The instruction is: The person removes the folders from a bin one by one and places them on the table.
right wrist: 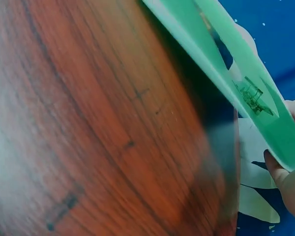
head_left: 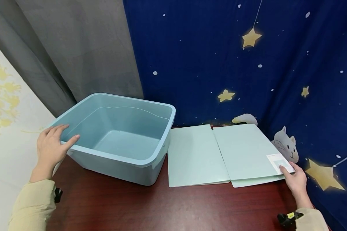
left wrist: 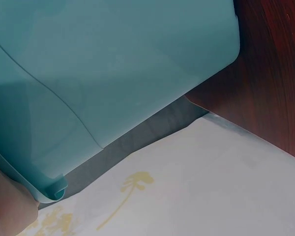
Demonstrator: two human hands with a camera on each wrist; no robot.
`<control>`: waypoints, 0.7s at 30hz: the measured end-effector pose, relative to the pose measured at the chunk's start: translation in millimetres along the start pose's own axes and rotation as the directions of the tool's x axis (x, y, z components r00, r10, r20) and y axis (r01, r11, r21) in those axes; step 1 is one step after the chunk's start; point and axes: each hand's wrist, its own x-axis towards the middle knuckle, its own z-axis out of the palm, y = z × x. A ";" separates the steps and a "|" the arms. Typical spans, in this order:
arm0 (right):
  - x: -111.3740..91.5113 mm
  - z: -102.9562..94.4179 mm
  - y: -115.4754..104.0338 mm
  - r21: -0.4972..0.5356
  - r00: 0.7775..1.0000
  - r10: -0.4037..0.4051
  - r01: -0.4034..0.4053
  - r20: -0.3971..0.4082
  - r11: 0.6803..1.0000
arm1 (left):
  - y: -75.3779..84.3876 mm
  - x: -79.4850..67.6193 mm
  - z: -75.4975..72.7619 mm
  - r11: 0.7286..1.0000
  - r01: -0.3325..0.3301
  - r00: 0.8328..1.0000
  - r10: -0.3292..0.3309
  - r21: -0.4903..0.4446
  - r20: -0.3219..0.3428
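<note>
A light blue plastic tub [head_left: 112, 154] stands on the left part of the table, its inside bare. My left hand [head_left: 53, 144] grips its near left corner, fingers over the rim and thumb along the front edge. Two pale green file folders lie side by side right of the tub. My right hand [head_left: 298, 179] pinches the near right corner of the right folder [head_left: 245, 150], thumb on its white label [head_left: 277, 162]. In the right wrist view this folder's edge gapes, and a clip [right wrist: 254, 96] shows inside. The left folder [head_left: 196, 157] lies flat beside the tub.
The dark red-brown wooden table [head_left: 127, 205] spreads in front of the tub and folders. A dark blue curtain [head_left: 191, 64] with stars hangs right behind them, next to a grey curtain [head_left: 84, 48]. White patterned cloth [head_left: 14, 128] hangs at the left edge.
</note>
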 end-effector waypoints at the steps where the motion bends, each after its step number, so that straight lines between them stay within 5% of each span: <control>1: -0.2 -0.9 0.0 -0.015 1.000 -0.017 0.017 0.003 1.000 | -0.3 0.0 0.2 1.000 0.000 1.000 0.000 0.003 0.000; 11: 0.3 -2.0 -5.6 -0.094 0.981 -0.192 0.194 0.020 0.977 | -2.0 1.0 1.4 1.000 -0.002 1.000 0.002 0.013 0.004; 21: 2.6 -4.0 -32.5 -0.037 0.958 -0.287 0.286 -0.014 0.957 | -1.2 -0.1 2.1 1.000 -0.021 1.000 0.020 -0.001 -0.018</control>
